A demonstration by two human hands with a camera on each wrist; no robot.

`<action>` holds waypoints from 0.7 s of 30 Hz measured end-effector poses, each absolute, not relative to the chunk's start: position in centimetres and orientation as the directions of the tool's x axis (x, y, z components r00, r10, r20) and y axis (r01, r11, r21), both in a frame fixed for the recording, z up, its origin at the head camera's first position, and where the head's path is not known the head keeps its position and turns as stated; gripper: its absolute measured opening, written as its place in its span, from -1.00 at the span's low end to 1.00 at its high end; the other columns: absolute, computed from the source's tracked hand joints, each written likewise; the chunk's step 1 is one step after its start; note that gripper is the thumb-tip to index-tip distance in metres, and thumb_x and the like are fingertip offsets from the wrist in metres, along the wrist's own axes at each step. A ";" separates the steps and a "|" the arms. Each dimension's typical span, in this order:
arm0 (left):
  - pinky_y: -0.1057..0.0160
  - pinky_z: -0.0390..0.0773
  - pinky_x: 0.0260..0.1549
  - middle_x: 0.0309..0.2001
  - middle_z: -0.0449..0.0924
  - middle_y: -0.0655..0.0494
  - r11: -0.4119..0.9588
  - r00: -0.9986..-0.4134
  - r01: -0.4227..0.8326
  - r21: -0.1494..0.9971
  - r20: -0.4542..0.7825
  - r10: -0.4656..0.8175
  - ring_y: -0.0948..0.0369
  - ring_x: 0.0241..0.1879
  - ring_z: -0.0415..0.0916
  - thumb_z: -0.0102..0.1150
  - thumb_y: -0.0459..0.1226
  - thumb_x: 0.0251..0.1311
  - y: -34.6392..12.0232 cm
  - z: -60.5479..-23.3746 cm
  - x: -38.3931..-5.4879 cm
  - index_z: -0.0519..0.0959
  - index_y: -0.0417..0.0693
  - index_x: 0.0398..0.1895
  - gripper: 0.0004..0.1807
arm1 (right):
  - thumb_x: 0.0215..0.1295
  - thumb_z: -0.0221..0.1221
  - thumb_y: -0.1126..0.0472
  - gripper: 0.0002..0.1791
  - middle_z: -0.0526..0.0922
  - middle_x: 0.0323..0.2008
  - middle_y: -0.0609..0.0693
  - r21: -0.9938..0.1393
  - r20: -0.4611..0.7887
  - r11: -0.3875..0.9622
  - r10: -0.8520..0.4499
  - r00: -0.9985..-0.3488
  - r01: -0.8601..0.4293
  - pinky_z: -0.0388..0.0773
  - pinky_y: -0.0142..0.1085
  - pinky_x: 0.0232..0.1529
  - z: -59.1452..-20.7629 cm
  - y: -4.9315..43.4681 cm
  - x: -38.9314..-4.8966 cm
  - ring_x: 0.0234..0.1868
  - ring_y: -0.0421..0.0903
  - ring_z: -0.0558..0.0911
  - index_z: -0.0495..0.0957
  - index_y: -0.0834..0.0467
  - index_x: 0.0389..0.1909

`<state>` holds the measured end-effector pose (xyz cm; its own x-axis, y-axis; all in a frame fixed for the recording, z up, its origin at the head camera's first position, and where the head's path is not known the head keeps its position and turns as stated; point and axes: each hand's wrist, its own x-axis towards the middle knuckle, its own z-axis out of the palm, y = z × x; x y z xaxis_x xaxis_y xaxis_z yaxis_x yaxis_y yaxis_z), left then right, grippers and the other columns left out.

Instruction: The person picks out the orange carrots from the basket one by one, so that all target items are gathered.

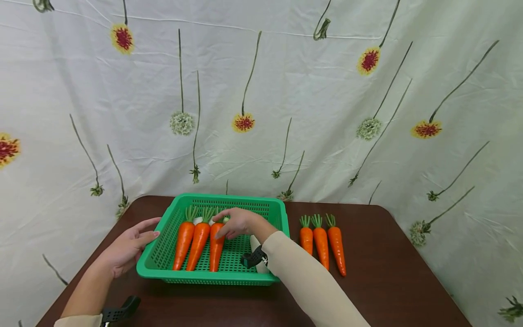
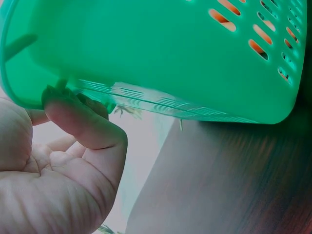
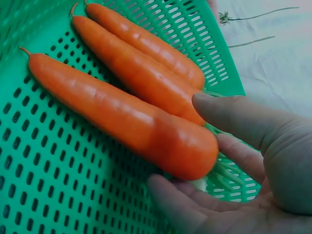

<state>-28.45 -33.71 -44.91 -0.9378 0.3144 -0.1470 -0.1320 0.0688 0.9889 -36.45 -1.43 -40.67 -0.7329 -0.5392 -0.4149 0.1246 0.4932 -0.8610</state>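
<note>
My left hand (image 1: 127,247) holds the left rim of a green plastic basket (image 1: 212,274); in the left wrist view its bent finger (image 2: 87,119) curls at the rim. My right hand (image 1: 237,223) reaches into the basket, thumb and fingers spread around the leafy end of an orange carrot (image 3: 126,119), which lies on the basket floor. Two more carrots (image 1: 199,245) lie side by side to its left. White pieces (image 1: 198,220) show behind the carrot tops, partly hidden. A long white vegetable (image 1: 261,267) lies at the basket's right, mostly covered by my right wrist.
On the brown table (image 1: 380,254), right of the basket, lie three more carrots (image 1: 337,247), partly behind my right sleeve. A white flower-patterned cloth (image 1: 327,91) hangs behind the table. A black wrist strap (image 1: 121,309) is on my left arm.
</note>
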 end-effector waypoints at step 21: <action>-0.11 0.74 -0.05 0.01 0.69 0.31 0.069 -0.938 -0.143 0.987 -0.158 0.309 0.11 -0.05 0.76 -0.03 -0.10 0.59 -33.8 -44.8 -28.4 -0.26 -0.13 0.64 -0.17 | 0.17 0.36 0.52 -0.44 0.61 0.00 0.14 -0.880 -0.379 0.452 -0.487 -0.787 0.145 0.73 0.07 0.01 -41.5 -2.2 -36.4 -0.20 0.06 0.74 0.62 0.11 0.19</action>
